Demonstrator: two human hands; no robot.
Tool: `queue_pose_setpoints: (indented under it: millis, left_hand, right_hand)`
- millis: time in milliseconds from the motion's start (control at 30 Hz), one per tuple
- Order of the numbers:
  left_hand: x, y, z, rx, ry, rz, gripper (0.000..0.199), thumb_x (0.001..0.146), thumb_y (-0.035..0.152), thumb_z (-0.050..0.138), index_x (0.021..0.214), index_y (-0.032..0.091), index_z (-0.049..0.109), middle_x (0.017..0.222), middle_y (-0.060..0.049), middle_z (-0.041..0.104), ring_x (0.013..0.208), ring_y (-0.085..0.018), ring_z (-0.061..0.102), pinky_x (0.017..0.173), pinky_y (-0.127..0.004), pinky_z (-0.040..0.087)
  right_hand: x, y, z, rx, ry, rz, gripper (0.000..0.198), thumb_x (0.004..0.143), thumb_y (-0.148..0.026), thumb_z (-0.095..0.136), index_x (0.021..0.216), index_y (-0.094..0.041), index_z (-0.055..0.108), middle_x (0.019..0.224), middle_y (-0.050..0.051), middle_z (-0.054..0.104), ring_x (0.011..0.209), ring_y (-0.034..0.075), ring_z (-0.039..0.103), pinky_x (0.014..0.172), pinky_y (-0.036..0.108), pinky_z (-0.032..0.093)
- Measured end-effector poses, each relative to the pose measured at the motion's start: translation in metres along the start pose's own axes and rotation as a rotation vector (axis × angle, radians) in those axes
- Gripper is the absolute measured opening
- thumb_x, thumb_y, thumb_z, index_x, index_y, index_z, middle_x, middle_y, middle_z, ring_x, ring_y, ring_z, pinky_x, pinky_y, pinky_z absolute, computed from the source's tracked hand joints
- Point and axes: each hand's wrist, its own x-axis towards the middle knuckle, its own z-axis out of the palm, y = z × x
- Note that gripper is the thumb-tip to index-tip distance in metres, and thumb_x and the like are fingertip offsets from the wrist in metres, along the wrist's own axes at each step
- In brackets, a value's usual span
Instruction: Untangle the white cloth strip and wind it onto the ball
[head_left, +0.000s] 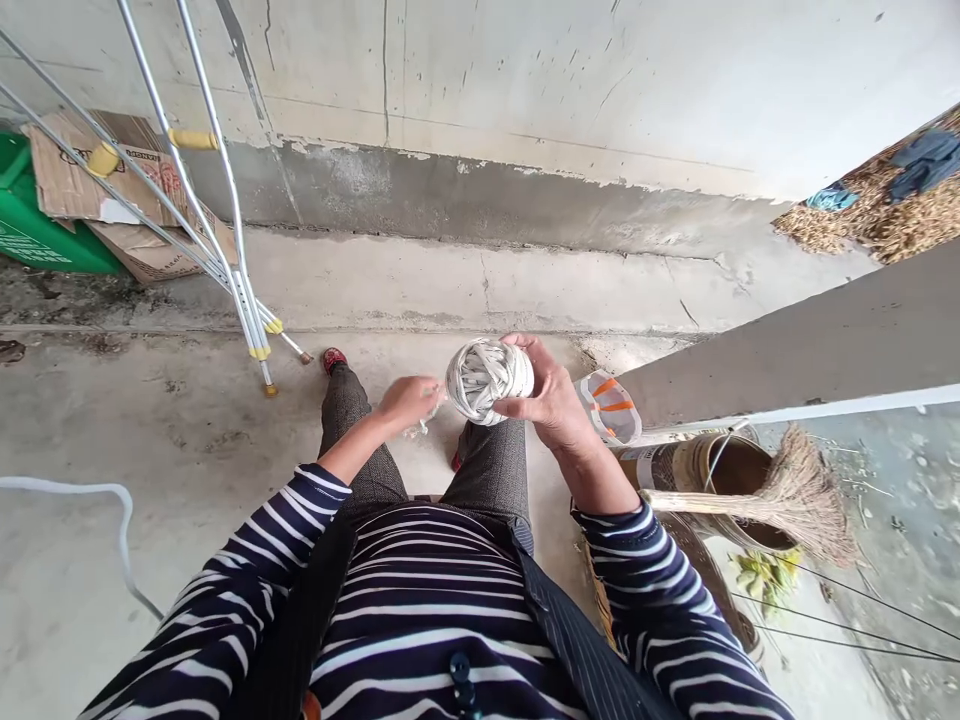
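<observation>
Steadying of the white ball [490, 381], at twelve o'clock from the striped shirt [435, 585], is being done by the right hand [545, 395], curved around its three-o'clock side; at nine, a wispy strand [424, 427] is seemingly being pinched by the curled left hand [409, 402]; even tension is being advised.

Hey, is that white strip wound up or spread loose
Wound up, mostly: the white strip wraps over itself in crossing layers, held rounded in the right hand; any loose end is unclear.

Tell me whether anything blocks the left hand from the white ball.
Nothing visible does: the left hand is close beside the ball; a blurred pale wisp shows by that hand. The right hand grips the ball's opposite side.
</observation>
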Motion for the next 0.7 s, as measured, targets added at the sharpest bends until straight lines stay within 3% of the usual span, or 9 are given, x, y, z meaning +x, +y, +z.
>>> queue_pose_setpoints:
  millis: [100, 200, 333, 467, 533, 700]
  left_hand:
    - [0.0, -0.001, -0.013, 0.093, 0.301, -0.072, 0.028, 0.089, 0.025, 0.063, 0.114, 0.021, 0.074, 0.116, -0.009, 0.076, 0.099, -0.024, 0.072, 0.084, -0.031, 0.056]
    - [-0.008, 0.0, -0.008, 0.005, 0.382, -0.036, 0.036, 0.09, 0.025, 0.062, 0.125, 0.021, 0.069, 0.125, -0.01, 0.072, 0.104, -0.023, 0.072, 0.088, -0.032, 0.058]
    - [-0.01, 0.004, 0.024, -0.174, 0.319, 0.094, 0.044, 0.085, 0.028, 0.067, 0.128, 0.02, 0.065, 0.127, -0.01, 0.071, 0.118, -0.026, 0.066, 0.088, -0.036, 0.061]
    - [0.001, 0.014, 0.048, -0.214, 0.321, 0.12, 0.03, 0.083, 0.032, 0.071, 0.111, 0.02, 0.071, 0.112, -0.008, 0.076, 0.108, -0.026, 0.069, 0.094, -0.038, 0.058]
    - [0.003, 0.02, 0.05, -0.241, 0.31, 0.094, 0.02, 0.084, 0.036, 0.069, 0.095, 0.019, 0.073, 0.097, -0.008, 0.078, 0.095, -0.024, 0.071, 0.088, -0.036, 0.059]
    - [-0.009, 0.017, 0.025, -0.287, 0.072, 0.057, 0.043, 0.09, 0.053, 0.056, 0.071, 0.017, 0.068, 0.078, -0.008, 0.075, 0.067, -0.017, 0.069, 0.069, -0.029, 0.057]
  right_hand:
    - [0.007, -0.012, -0.001, 0.0, 0.071, -0.067, 0.068, 0.049, -0.025, 0.093, 0.108, -0.026, 0.059, 0.094, -0.002, 0.061, 0.083, 0.017, 0.055, 0.073, 0.028, 0.047]
    - [0.012, -0.017, -0.001, 0.008, 0.142, -0.102, 0.065, 0.049, -0.027, 0.091, 0.105, -0.026, 0.058, 0.096, -0.002, 0.062, 0.084, 0.017, 0.056, 0.074, 0.029, 0.048]
    - [0.016, -0.008, 0.01, 0.066, 0.152, -0.059, 0.062, 0.052, -0.023, 0.088, 0.105, -0.026, 0.057, 0.095, -0.003, 0.063, 0.085, 0.017, 0.06, 0.075, 0.029, 0.05]
    - [0.016, 0.006, 0.028, 0.089, 0.089, -0.015, 0.058, 0.054, -0.029, 0.085, 0.103, -0.027, 0.056, 0.102, 0.0, 0.067, 0.098, 0.023, 0.064, 0.079, 0.034, 0.056]
    - [0.018, 0.008, 0.031, 0.084, 0.114, -0.043, 0.058, 0.051, -0.029, 0.085, 0.102, -0.027, 0.056, 0.104, 0.001, 0.068, 0.101, 0.024, 0.065, 0.079, 0.036, 0.057]
    - [0.027, -0.016, 0.003, 0.119, 0.198, -0.057, 0.052, 0.057, -0.03, 0.08, 0.103, -0.026, 0.057, 0.099, 0.002, 0.07, 0.095, 0.024, 0.068, 0.075, 0.036, 0.06]
